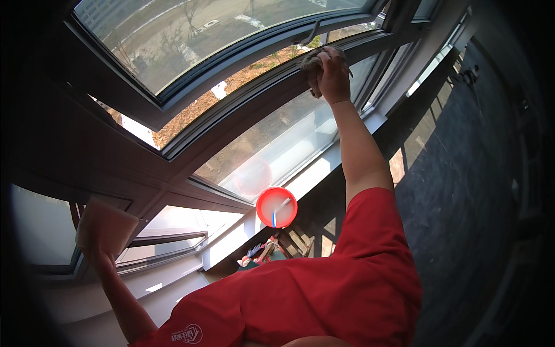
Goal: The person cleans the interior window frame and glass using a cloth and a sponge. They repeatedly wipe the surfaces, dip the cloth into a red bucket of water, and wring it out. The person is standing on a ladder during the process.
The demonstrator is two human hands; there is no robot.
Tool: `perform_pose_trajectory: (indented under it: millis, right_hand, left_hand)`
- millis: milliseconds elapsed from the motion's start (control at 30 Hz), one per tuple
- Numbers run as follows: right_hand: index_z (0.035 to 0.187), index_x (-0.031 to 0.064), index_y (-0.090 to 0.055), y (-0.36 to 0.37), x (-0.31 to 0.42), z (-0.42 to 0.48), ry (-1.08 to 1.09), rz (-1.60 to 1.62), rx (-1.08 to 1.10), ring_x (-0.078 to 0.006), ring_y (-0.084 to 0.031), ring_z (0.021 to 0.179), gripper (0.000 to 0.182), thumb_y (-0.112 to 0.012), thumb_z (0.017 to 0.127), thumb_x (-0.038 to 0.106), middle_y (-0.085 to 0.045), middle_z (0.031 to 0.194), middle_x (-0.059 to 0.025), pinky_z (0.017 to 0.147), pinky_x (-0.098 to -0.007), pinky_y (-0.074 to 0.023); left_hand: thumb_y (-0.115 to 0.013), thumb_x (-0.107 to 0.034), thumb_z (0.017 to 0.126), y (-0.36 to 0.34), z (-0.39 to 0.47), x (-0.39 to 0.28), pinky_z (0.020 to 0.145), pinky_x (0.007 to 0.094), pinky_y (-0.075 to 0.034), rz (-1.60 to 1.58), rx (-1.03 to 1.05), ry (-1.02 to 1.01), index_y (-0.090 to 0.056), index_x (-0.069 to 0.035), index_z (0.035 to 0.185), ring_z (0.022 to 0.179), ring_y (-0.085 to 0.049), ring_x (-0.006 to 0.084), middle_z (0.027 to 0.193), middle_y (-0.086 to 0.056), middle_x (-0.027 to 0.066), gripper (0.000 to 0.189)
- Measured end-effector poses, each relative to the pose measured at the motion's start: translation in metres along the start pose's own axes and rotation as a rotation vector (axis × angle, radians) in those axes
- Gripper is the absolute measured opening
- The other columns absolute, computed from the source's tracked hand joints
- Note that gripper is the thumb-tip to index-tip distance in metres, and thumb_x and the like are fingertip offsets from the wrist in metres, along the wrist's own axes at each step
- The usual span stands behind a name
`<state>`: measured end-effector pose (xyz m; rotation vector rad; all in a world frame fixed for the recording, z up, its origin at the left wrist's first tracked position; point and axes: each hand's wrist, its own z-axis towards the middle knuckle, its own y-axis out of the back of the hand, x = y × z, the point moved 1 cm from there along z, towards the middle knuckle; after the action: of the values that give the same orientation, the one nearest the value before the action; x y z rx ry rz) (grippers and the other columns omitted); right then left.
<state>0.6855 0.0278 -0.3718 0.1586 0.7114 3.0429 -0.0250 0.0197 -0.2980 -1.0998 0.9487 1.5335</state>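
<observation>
A bunched grey-brown cloth (313,65) is in my right hand (334,78), pressed on the lower frame of the open window sash (182,104), close to the window handle (311,37). At the far left my left hand (99,253) is raised, with a pale, roughly square sponge-like pad (108,225) in front of its fingers; the pad hides most of them. Between my arms, a red round bucket (277,207) with cloudy liquid stands by the sill. A white and blue stick-like tool (274,219) rests inside it.
Below the open sash is a fixed glass pane (277,139), with a white sill (312,171) along its foot. A wooden stool or ladder (295,243) and a heap of coloured cloths or gloves (260,253) are beneath the bucket. Dark floor (451,173) stretches to the right.
</observation>
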Motion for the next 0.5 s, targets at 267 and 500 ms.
perform_pose_trajectory:
  millis: [267,500]
  right_hand:
    - [0.112,0.0040,-0.043,-0.032,0.015,0.016,-0.244,0.246,-0.302,-0.0415,-0.042,0.112,0.047,-0.068,0.077,0.022,-0.040,0.121,-0.0236,0.095,-0.0442,-0.0376]
    - [0.111,0.0047,-0.043,-0.039,-0.109,0.020,-0.401,0.178,-0.317,-0.0428,-0.046,0.108,0.040,-0.062,0.077,0.012,-0.042,0.119,-0.0237,0.091,-0.0455,-0.0413]
  left_hand:
    - [-0.067,-0.027,0.083,0.001,-0.024,-0.024,0.097,0.0408,-0.041,0.179,-0.173,0.075,-0.039,-0.003,0.133,0.116,-0.050,0.0289,0.130,-0.047,0.0166,0.062]
    - [-0.065,-0.030,0.083,-0.012,-0.005,-0.015,0.099,0.0422,-0.037,0.256,-0.207,-0.038,-0.045,-0.005,0.124,0.120,-0.045,0.0298,0.132,-0.044,0.0164,0.052]
